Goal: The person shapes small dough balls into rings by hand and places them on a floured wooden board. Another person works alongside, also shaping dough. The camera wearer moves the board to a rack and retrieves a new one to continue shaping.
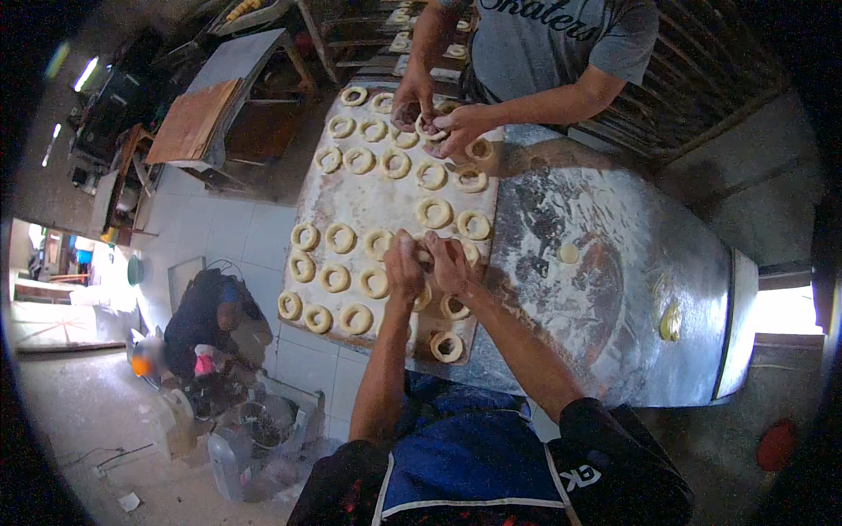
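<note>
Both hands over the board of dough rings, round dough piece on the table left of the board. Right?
Not quite: the head view shows the dough piece on the table right of the board. The left hand and right hand are over the board.

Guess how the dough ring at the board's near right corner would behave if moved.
The ring would likely sag, looking like soft, raw dough around a hole. Lying flat on the board, it probably won't roll. The floury-looking surface may let it slide.
</note>
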Demonstrator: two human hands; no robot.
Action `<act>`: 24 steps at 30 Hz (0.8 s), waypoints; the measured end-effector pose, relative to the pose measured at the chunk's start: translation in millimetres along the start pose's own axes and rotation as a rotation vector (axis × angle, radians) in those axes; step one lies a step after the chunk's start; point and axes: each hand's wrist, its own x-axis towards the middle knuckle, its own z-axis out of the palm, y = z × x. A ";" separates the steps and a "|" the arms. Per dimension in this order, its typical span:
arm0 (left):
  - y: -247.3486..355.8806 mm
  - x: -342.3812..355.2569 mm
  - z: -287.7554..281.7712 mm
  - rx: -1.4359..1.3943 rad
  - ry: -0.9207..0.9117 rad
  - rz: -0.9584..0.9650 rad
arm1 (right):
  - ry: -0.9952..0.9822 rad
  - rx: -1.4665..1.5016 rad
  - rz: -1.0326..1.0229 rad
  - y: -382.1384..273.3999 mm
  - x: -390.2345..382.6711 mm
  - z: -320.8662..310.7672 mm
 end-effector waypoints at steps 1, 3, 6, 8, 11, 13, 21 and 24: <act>-1.7 11.2 -10.7 -0.102 0.042 -0.044 | -0.021 0.052 0.027 -5.0 7.2 4.9; -0.9 27.5 -23.7 -0.427 0.109 -0.176 | -0.129 -0.191 -0.166 -25.6 20.6 7.4; 1.6 69.4 -27.8 -0.028 0.165 -0.008 | -0.123 -0.461 -0.136 -54.5 50.1 17.1; 0.7 97.1 -30.1 0.146 0.071 -0.093 | 0.008 -0.510 -0.142 -61.7 60.3 24.5; -6.4 90.8 -46.7 0.502 0.166 0.183 | 0.194 -1.001 -0.255 -49.2 35.6 17.3; -10.1 63.6 -54.6 0.665 0.231 0.282 | 0.162 -0.945 -0.097 -34.7 -0.6 -12.4; 26.5 -72.7 -11.3 0.503 -0.139 0.262 | 0.790 -1.523 -0.237 -10.6 -90.0 -242.1; 41.6 -100.0 27.6 0.513 -0.340 0.345 | 0.620 -1.492 -0.187 -20.9 -81.8 -283.5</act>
